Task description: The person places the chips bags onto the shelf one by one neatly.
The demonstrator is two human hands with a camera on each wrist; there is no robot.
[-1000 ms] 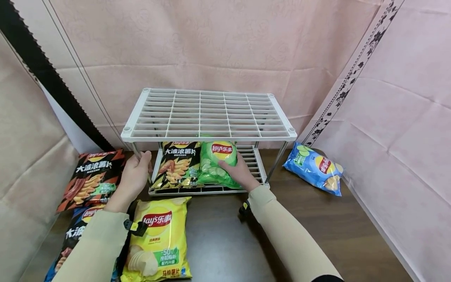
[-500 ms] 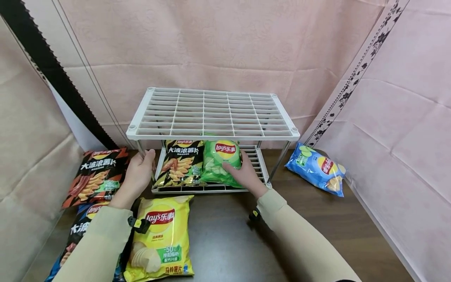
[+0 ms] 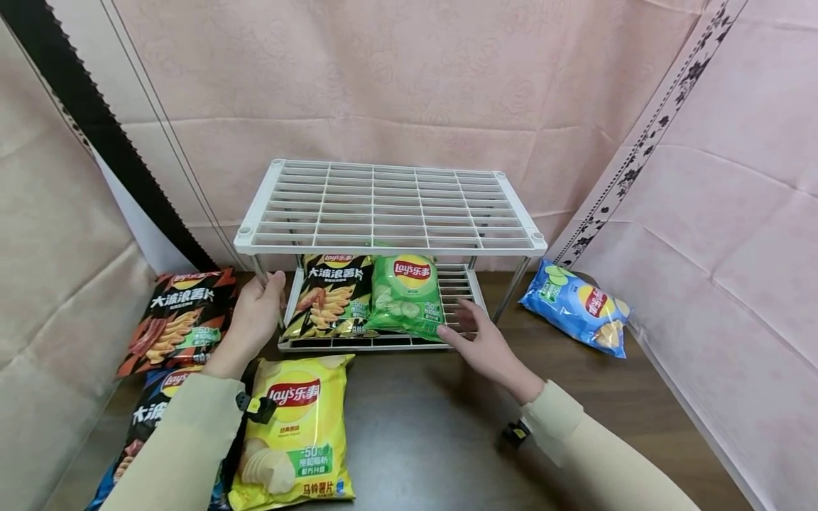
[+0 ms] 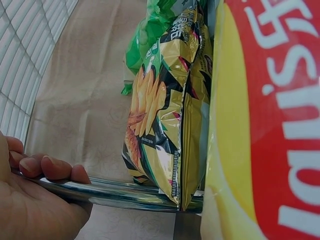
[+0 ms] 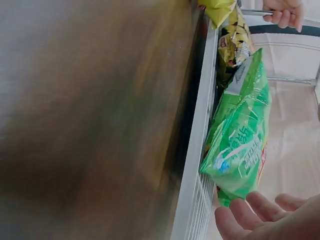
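Against pink cloth point(image 3: 358, 85), curling left fingers point(image 4: 57, 169) round the rack post point(image 4: 135, 198), likely for steadiness, and holding right fingers point(image 5: 264, 206) relaxed, empty, just beside the green bag point(image 3: 409, 298) on the lower shelf point(image 3: 461, 285).

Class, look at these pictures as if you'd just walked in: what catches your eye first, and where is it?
First comes the white rack at the centre, with a black-and-gold bag and a green bag side by side on its lower shelf. Next, the bright yellow bag stands out in front, towards the left. The left hand grips the rack's front-left post, while the right hand is beside the green bag.
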